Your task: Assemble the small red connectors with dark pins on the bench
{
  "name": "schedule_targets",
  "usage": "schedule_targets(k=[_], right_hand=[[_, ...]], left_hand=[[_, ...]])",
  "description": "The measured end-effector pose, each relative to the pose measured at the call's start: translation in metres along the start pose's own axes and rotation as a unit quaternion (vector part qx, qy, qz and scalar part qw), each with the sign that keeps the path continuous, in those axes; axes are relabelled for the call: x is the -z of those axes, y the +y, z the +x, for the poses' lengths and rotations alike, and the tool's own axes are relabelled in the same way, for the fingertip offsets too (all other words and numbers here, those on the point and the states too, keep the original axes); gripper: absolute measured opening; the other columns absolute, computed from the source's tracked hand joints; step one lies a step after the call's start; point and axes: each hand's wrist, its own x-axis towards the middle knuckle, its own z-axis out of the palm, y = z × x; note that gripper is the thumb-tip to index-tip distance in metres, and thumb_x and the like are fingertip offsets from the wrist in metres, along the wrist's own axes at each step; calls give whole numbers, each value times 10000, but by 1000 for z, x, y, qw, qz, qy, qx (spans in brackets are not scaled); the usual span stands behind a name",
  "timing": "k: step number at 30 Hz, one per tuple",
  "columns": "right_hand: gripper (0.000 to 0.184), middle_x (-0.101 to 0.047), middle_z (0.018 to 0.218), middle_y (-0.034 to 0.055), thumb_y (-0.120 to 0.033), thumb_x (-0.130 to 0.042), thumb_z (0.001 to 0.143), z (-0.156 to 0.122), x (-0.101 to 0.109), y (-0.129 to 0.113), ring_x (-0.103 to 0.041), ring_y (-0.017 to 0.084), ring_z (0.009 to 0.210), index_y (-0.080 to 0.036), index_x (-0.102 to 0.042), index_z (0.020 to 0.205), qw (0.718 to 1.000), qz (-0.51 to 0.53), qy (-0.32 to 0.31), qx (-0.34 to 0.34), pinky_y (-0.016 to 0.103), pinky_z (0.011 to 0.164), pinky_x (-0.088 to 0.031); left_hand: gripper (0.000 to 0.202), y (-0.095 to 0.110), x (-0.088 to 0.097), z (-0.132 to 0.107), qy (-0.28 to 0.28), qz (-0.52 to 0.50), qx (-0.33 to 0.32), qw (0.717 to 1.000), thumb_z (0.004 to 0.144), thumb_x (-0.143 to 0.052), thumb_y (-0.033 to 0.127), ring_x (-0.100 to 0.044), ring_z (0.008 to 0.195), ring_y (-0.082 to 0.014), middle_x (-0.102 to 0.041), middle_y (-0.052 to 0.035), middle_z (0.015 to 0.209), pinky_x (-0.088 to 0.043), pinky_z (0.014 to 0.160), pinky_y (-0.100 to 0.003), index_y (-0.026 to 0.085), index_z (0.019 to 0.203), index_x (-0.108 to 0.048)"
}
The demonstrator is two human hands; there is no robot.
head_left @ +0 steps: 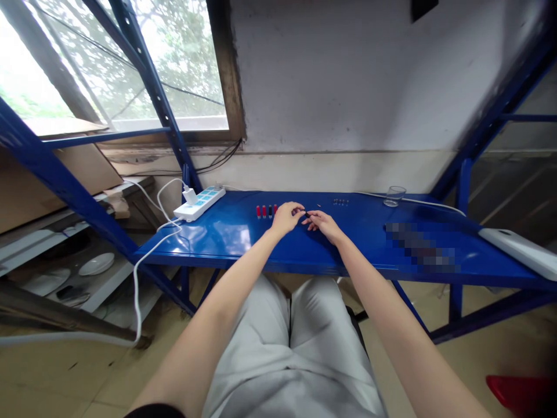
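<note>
My left hand [287, 218] is above the middle of the blue table [237, 229], thumb and forefinger pinched together. Facing it, my right hand [324, 224] is closed on a small black cylinder [306, 214]. Fingertips of both hands meet at this piece, and they partly cover it. Beside my left hand stands a short row of small red cylinders [263, 212] and a black cylinder [270, 211], with pale lower ends. My left hand partly hides the row's right end. Beyond my right hand lie several tiny metal pieces [341, 202] and one small loose bit [319, 204].
A white power strip [201, 203] with a plugged-in cord is at the table's left end. Toward the right are a drinking glass [394, 196], a blurred-out dark object [420, 247] and a white flat device [520, 252]. Blue posts [152, 75] frame the table.
</note>
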Motion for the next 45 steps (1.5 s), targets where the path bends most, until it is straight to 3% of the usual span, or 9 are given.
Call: schedule_targets(k=[3, 7, 13, 21, 30, 45], right_hand=[[304, -672, 797, 61, -365, -566, 713, -1, -1, -2, -540, 99, 551, -170, -522, 943, 1000, 1, 5, -2, 242, 539, -392], [267, -667, 761, 58, -348, -579, 709, -1, -1, -2, -527, 95, 536, -163, -546, 899, 1000, -2, 10, -7, 242, 535, -392], [218, -661, 721, 45, -314, -573, 712, 0, -1, -1, -524, 90, 528, -159, -566, 864, 1000, -8, 8, -9, 235, 539, -398], [194, -660, 719, 39, -297, -571, 709, 0, -2, -1, -520, 87, 530, -163, -578, 850, 1000, -25, 8, -6, 231, 538, -402], [205, -659, 726, 38, -313, -574, 707, 1, -1, 2, -521, 90, 536, -169, -576, 853, 999, -31, 4, -5, 236, 545, -405], [201, -658, 705, 37, -321, -595, 703, 0, -2, -1, -519, 92, 531, -169, -584, 834, 999, -32, 9, -9, 239, 541, -410]], left_hand=[[125, 9, 22, 25, -38, 113, -40, 992, 752, -589, 255, -537, 882, -194, -626, -57, 863, -370, 854, -339, 197, 837, -661], [65, 12, 43, 48, -89, 225, -38, 970, 733, -610, 215, -468, 1009, -258, -579, -80, 937, -289, 912, -413, 181, 760, -658], [32, -5, 42, 50, -134, 335, 15, 933, 699, -630, 186, -419, 1043, -277, -550, -101, 992, -279, 917, -441, 161, 710, -648], [26, -25, 37, 46, -120, 326, 47, 937, 697, -610, 151, -398, 1084, -309, -539, -124, 1019, -237, 942, -491, 148, 696, -635], [69, -24, 35, 43, -99, 303, 66, 946, 728, -574, 182, -402, 1100, -321, -536, -136, 1037, -242, 937, -500, 150, 720, -634], [97, -22, 39, 45, -111, 328, 78, 935, 715, -598, 185, -410, 1092, -309, -545, -129, 1070, -269, 914, -495, 159, 800, -638]])
